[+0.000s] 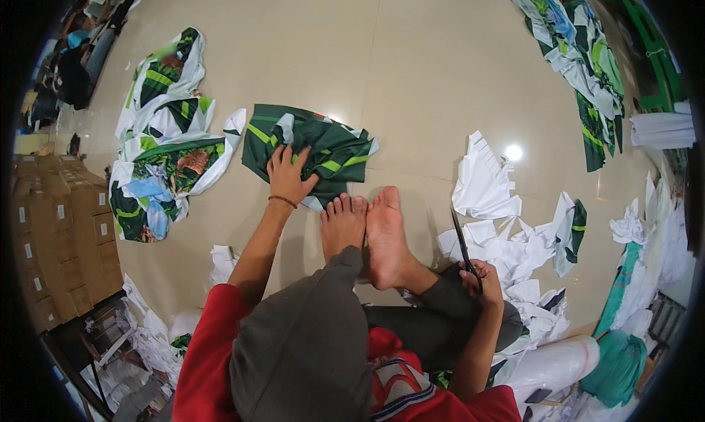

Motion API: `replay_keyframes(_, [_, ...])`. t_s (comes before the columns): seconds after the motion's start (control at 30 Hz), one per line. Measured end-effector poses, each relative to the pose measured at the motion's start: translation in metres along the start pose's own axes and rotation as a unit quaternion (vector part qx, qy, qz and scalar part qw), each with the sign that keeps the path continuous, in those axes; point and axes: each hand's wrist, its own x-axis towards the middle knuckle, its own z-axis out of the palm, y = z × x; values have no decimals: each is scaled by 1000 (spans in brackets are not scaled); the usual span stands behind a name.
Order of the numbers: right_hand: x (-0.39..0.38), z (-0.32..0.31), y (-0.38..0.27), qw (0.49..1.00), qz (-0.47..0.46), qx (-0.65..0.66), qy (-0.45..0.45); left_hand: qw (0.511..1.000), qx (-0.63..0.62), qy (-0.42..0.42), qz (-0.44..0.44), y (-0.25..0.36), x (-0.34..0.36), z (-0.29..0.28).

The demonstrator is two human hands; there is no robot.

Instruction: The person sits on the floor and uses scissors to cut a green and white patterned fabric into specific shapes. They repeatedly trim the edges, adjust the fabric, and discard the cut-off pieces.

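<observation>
Green cloth (pixel 330 149) under left hand (pixel 289 175), spread wide; right hand (pixel 482 281) holding scissors (pixel 460 235). White scraps (pixel 481 238) suggest cutting partway; cloth heap (pixel 160 122) at left perhaps remaining.

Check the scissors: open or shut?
Apparently shut: the scissors in the right hand show their blades as one narrow strip, without visible gap.

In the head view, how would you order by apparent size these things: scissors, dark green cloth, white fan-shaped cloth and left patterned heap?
1. Left patterned heap
2. Dark green cloth
3. White fan-shaped cloth
4. Scissors
</observation>
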Motion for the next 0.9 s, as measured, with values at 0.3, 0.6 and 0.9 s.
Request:
replay_keyframes(0.3, [-4,-6,14,999,-39,6,22,982,-182,-37,-17,-85,-22,-175])
replay_keyframes(0.6, [10,7,30,996,-82,29,-17,932,104,-190,-290,-124,-275,-478])
replay_keyframes(0.9, [4,19,21,997,7,14,70,518,101,-547,-650,-197,-538,-448])
